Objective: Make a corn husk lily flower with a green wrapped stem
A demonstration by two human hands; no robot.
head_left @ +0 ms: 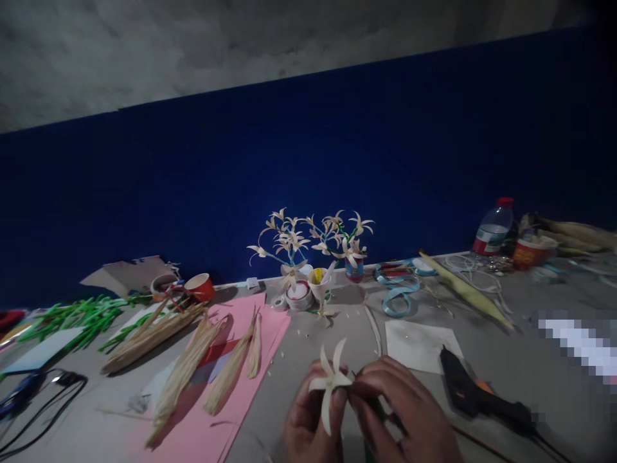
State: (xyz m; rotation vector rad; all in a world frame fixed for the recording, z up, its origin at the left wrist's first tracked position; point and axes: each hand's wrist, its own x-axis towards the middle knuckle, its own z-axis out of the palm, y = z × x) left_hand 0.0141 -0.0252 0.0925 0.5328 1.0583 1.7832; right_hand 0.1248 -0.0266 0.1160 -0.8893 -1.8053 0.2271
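Low in the picture, my left hand [308,418] pinches a small cream flower [330,381] made of thin pointed husk petals, which stand up above my fingers. My right hand [402,408] is closed right beside it, its fingertips at the flower's base on what looks like a dark green stem, mostly hidden by the hand. Both hands hover over the grey table [308,347].
Dried husk strips [190,366] lie on pink paper [241,386]. A black glue gun [475,395] lies right of my hands, beside a white sheet [419,344]. Behind stand a finished flower bouquet [313,241], small cups, blue ribbon [398,299], a corn cob [465,289], a water bottle [491,228] and green leaves [77,315].
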